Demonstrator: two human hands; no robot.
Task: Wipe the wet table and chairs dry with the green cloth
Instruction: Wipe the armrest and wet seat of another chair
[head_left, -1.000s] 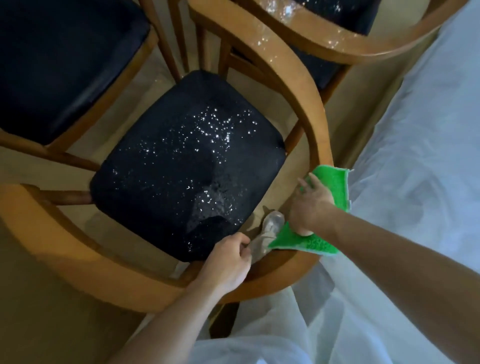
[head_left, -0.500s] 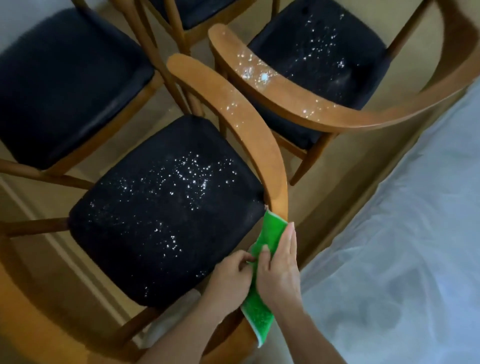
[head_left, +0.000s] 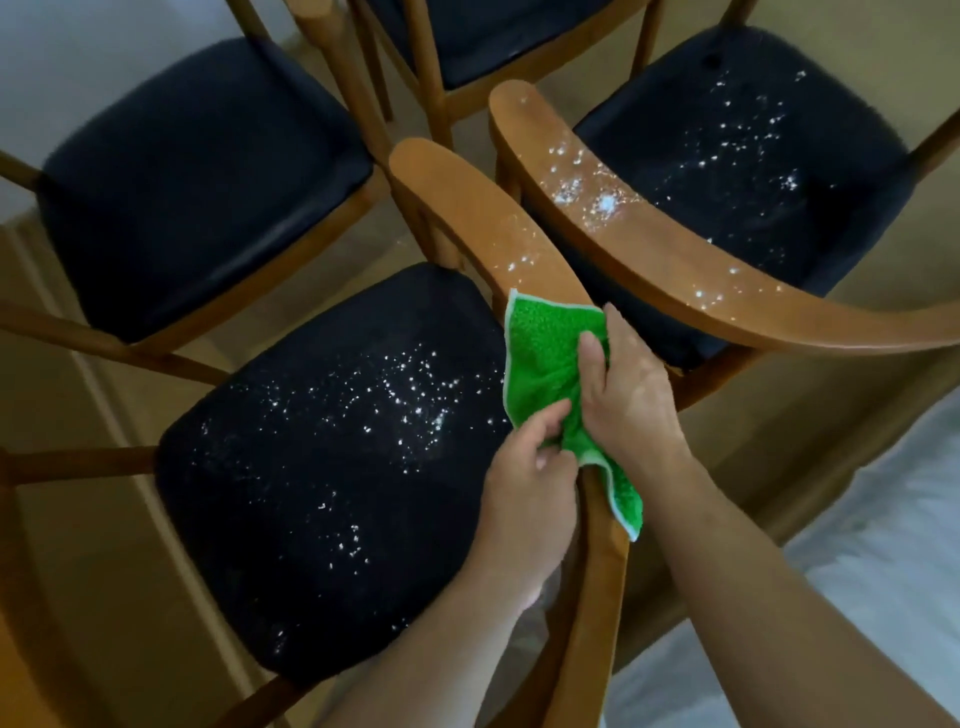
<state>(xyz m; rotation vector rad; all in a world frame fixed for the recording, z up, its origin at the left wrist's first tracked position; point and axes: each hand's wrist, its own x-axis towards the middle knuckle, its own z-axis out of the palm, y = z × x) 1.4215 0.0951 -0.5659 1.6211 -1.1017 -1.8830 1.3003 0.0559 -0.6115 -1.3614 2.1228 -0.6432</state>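
Note:
The green cloth (head_left: 545, 353) is draped over the curved wooden armrest (head_left: 467, 208) of the near chair. My right hand (head_left: 628, 395) grips the cloth from the right, thumb on top. My left hand (head_left: 524, 483) pinches its lower edge on the seat side. The near chair's dark seat (head_left: 322, 457) carries many water drops. Drops also shine on the armrest just beyond the cloth. To the right, a second chair has a wet armrest (head_left: 623, 218) and a wet seat (head_left: 753, 150).
A third chair with a dark seat (head_left: 197, 171) stands at the left, a fourth (head_left: 488, 36) at the top. White fabric (head_left: 857, 597) lies at the lower right. The floor (head_left: 104, 493) is tan.
The cloth and both hands have slid up along the armrest, away from its near bend. My left hand has taken hold of the cloth. The view has tilted up toward the far chairs.

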